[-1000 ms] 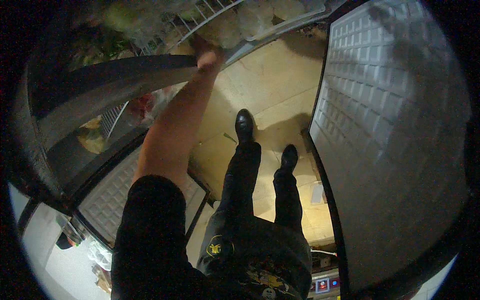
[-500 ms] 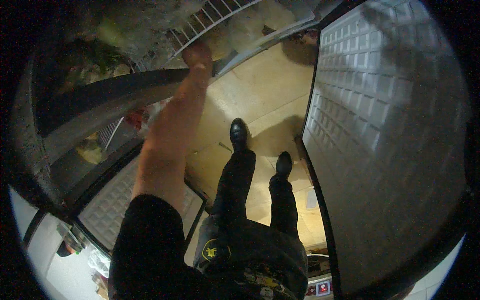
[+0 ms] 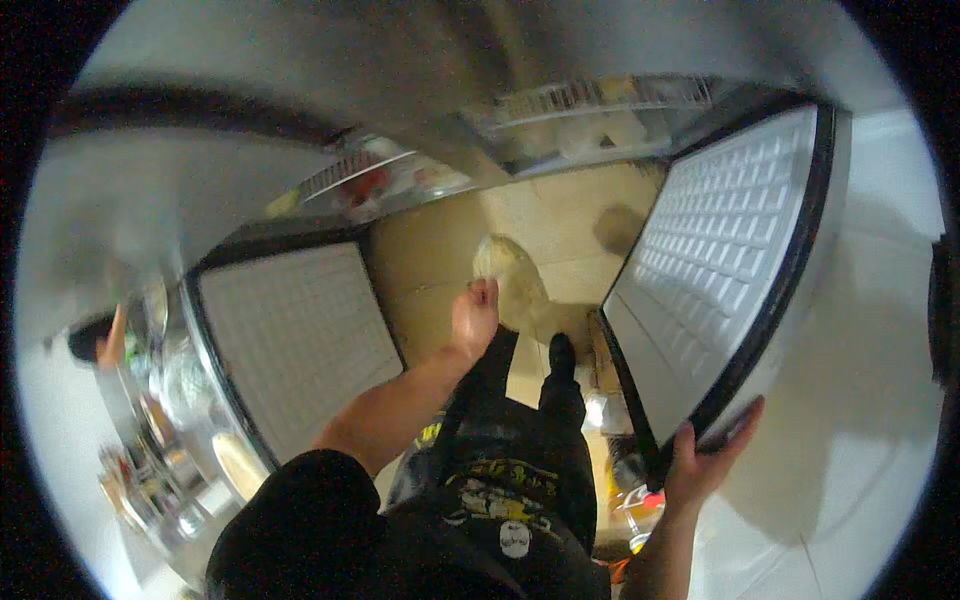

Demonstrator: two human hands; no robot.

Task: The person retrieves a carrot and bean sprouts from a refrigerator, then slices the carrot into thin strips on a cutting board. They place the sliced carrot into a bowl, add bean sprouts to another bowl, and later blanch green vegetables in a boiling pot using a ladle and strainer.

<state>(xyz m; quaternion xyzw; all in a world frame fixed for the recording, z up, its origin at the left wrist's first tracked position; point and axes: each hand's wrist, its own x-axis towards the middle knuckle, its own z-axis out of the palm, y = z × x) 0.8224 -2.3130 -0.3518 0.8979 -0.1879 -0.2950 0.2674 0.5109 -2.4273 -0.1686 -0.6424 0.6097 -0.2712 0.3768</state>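
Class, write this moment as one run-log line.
left hand: holds pale rounded item, identity unclear | right hand: spread at edge of open right-side door | left-side door: open

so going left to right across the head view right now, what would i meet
Open left fridge door with its dimpled white lining, left hand, right black shoe, open right fridge door with similar lining.

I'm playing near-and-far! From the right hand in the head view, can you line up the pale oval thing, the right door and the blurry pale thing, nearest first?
1. Right door: right side, touching the right hand.
2. Blurry pale thing: middle, at the left hand.
3. Pale oval thing: lower left, farthest away.
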